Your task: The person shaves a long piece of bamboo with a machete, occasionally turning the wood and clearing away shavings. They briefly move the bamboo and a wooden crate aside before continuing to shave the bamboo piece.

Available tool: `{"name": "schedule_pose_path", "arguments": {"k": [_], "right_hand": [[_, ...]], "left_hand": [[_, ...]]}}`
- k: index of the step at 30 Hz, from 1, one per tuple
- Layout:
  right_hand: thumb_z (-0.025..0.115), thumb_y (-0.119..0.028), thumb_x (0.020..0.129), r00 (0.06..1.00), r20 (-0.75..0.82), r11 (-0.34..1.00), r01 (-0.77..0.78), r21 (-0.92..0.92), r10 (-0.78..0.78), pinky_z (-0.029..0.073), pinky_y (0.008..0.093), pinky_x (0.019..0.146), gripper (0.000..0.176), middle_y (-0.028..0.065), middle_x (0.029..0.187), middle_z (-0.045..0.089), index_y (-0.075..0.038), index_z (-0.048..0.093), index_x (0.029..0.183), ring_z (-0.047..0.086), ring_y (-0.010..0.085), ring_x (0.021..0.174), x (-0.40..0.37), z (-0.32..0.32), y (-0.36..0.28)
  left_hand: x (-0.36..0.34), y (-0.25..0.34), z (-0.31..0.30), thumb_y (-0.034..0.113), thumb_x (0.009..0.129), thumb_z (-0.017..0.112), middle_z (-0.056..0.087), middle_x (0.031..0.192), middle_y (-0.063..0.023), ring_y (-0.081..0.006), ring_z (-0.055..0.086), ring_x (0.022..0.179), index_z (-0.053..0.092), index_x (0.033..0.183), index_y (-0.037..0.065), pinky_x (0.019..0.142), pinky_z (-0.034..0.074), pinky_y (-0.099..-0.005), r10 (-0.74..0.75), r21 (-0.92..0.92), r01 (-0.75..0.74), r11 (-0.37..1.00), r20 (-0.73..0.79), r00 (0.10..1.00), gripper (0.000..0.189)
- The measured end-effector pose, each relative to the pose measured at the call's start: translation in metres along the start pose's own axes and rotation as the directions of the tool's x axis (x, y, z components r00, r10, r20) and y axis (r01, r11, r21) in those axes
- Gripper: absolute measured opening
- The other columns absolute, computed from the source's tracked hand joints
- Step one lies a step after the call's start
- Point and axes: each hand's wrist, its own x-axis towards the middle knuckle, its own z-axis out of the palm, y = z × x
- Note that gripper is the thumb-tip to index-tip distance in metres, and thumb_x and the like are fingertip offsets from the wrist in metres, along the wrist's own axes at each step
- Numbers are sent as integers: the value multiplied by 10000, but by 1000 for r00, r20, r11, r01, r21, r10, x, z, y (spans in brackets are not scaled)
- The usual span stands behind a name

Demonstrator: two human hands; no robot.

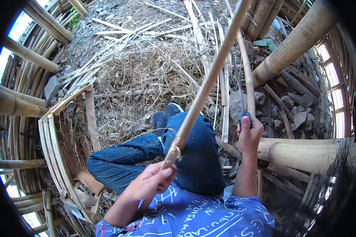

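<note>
We count two hands, each closed on one object. The left hand (158, 179), lower centre, is wrapped round the near end of one long bamboo strip (209, 87), its thumb lying along the top; the strip slants up and to the right, over one knee, and runs out of view at the upper edge. One pale curl of shaving (175, 151) clings to the strip just beyond this hand. The right hand (250, 133) is closed round the dark handle (245, 115) of one knife, thumb uppermost, with the narrow blade (238, 77) pointing away from us. The blade and the strip are apart. One slender bamboo pole (247, 67) lies just beside the blade, on its right.

Between the hands we note two legs in blue jeans (194, 150), bent, and two dark shoes (159, 120) close together. To the left stands one slatted wooden frame (51, 146); beyond it, near its far corner, is one grey block (52, 87). Loose shavings (134, 75) and split strips (197, 31), too many and too tangled for us to count, cover the ground ahead. On the right we find a heap of broken stones (300, 118) and one green scrap (266, 44) beside a thick diagonal bamboo post (292, 45).
</note>
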Motion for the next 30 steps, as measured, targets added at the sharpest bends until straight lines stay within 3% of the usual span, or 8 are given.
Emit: {"name": "schedule_pose_path", "arguments": {"k": [2, 8, 14, 22, 24, 26, 28, 30], "right_hand": [[548, -560, 925, 996, -37, 962, -65, 264, 78, 347, 257, 446, 587, -15, 535, 469, -9, 572, 723, 456, 84, 477, -6, 6, -5], [360, -694, 927, 990, -79, 916, -80, 394, 120, 363, 225, 423, 707, 19, 554, 473, -18, 511, 786, 468, 97, 453, -17, 5, 2], [435, -725, 879, 998, -42, 822, -21, 568, 54, 351, 234, 422, 735, 27, 545, 467, -12, 496, 715, 473, 92, 463, -30, 11, 1], [611, -754, 753, 920, 373, 938, -20, 347, -119, 372, 266, 471, 726, -12, 560, 499, -28, 592, 743, 487, 93, 493, -38, -5, -36], [659, -731, 727, 901, 414, 940, -24, 339, -126, 420, 288, 485, 715, 37, 562, 524, -20, 616, 785, 562, 149, 503, -34, -8, -48], [619, -769, 732, 895, 373, 960, 169, 222, -244, 379, 247, 468, 754, -16, 561, 511, -16, 578, 736, 493, 68, 512, -31, -5, -54], [648, -746, 723, 899, 388, 974, 146, 173, -203, 419, 282, 483, 735, 20, 551, 526, -13, 609, 759, 552, 128, 507, -28, -5, -61], [711, -652, 717, 858, 389, 919, 388, -64, -336, 493, 379, 529, 635, 112, 598, 597, -25, 634, 789, 643, 308, 567, -21, -6, -65]], "left_hand": [[3, -4, 2, 272, 1025, 461, 331, 675, 67, -21, 276, 545, 470, 921, 90, 454, 236, -195, -45, -26, 48, 999, 119, 992, 210], [-2, 6, 11, 302, 1033, 444, 347, 692, 58, -28, 281, 554, 479, 929, 74, 454, 242, -198, 50, 38, -56, 998, 156, 986, 253], [5, 12, 15, 328, 1022, 440, 332, 649, 58, -40, 278, 514, 463, 902, 96, 441, 212, -216, 119, 208, -89, 974, -137, 983, 262], [11, 7, 18, 213, 1036, 417, 365, 698, 60, -32, 323, 575, 452, 954, 77, 490, 280, -206, 287, 594, -149, 791, -144, 947, 163], [11, 12, 22, 86, 966, 421, 468, 650, -88, -145, 450, 583, 464, 974, -7, 544, 391, -325, 300, 683, -108, 722, -169, 939, 103], [11, 11, 26, 112, 994, 400, 424, 682, -17, -89, 392, 595, 466, 978, 18, 529, 345, -267, 317, 698, -125, 705, -153, 936, 115], [11, 12, 27, 137, 1021, 380, 380, 713, 54, -32, 334, 606, 469, 983, 43, 514, 300, -208, 335, 711, -144, 688, -135, 932, 135], [12, 13, 27, 97, 965, 438, 499, 650, -120, -191, 491, 576, 458, 990, -1, 560, 416, -342, 356, 748, -124, 652, -158, 921, 103]]}}
